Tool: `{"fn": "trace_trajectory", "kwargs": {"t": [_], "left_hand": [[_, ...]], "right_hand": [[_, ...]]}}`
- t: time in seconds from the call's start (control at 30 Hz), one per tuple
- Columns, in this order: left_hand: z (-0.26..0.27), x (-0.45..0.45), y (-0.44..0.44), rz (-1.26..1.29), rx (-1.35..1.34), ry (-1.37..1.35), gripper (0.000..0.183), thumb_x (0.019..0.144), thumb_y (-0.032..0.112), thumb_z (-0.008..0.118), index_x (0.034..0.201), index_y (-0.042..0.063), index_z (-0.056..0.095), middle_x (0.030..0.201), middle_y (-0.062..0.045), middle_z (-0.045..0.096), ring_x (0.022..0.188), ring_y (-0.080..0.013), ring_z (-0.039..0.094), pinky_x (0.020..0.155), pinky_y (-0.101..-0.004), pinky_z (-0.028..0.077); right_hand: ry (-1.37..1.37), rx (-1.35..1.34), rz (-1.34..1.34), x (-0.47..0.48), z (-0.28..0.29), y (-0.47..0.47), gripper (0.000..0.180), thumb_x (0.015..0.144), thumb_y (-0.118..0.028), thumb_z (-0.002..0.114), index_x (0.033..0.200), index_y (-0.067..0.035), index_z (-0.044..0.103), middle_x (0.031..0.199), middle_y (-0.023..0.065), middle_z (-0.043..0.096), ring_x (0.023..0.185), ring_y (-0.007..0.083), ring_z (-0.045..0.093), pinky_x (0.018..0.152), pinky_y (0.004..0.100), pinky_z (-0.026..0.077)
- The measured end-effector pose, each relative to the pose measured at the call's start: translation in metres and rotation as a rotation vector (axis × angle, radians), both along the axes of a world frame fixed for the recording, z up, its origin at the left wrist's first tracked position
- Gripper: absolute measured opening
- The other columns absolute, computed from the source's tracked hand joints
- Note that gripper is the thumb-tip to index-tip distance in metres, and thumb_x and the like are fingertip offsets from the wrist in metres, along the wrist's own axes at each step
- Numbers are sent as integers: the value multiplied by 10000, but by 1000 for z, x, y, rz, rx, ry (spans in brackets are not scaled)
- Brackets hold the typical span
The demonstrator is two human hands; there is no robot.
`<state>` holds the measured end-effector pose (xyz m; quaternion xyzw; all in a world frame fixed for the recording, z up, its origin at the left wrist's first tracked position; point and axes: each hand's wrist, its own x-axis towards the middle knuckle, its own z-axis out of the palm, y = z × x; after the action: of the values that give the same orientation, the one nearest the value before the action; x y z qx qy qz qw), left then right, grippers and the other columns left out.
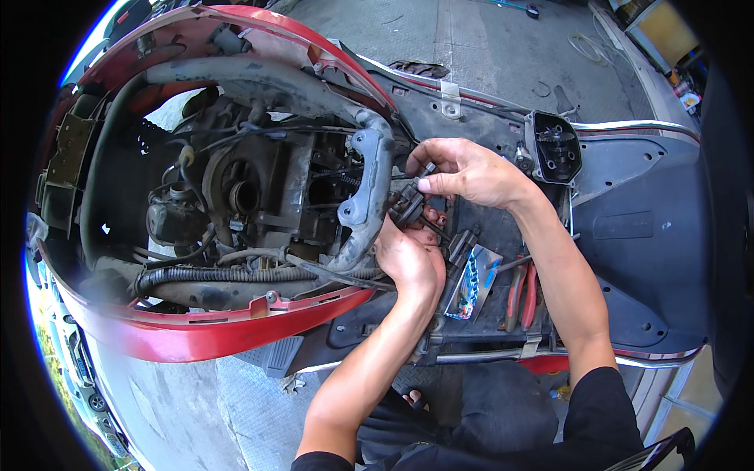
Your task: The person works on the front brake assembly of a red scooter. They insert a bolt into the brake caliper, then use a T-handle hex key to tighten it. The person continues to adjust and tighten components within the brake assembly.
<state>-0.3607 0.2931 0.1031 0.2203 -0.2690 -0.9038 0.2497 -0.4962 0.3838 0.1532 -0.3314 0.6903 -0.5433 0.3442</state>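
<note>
A small dark metal tool (407,203) with a square-headed screw sits between my two hands, beside the scooter's exposed frame. My left hand (412,253) supports it from below, its palm turned up and fingers curled around it. From above, my right hand (465,173) grips its screw end between thumb and fingers. Part of the tool is hidden by my fingers. Close to my left hand lies another dark metal part (462,247), next to a plastic packet (473,282) with a printed card. Pliers with red handles (521,294) rest to the right of the packet.
The opened scooter body, with red panels (235,338), a tubular frame (368,176) and the engine bay (244,197), fills the left side. A cylinder head (554,147) stands on the footboard (630,218). A corrugated hose (224,275) runs along the frame.
</note>
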Motion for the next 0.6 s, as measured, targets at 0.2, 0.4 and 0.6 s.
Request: {"fn": "trace_trajectory", "kwargs": {"t": [0.2,0.4,0.6], "left_hand": [[-3,2,0,-21,-13,-51,380,1155,381,364,1241,41,510,1079,-183,670,867,-250,644,803,-413,545],[1,9,4,-108,-2,5,380,1161,353,389,1261,4,500,1069,-154,706,879,-234,717,822,-385,585],[4,14,11,-366,13,50,327,1150,340,454,1292,47,487,1207,-185,679,1117,-296,717,1042,-437,551]], "right_hand": [[217,177,-180,13,2,-3,476,1002,-413,715,994,62,746,852,192,749,796,179,730,756,363,576],[87,204,-278,25,9,9,418,1030,-353,697,1015,64,715,770,80,675,732,107,612,672,320,516],[159,228,-394,37,15,39,292,1033,-231,680,1027,60,704,756,71,702,675,121,696,622,290,543]]}}
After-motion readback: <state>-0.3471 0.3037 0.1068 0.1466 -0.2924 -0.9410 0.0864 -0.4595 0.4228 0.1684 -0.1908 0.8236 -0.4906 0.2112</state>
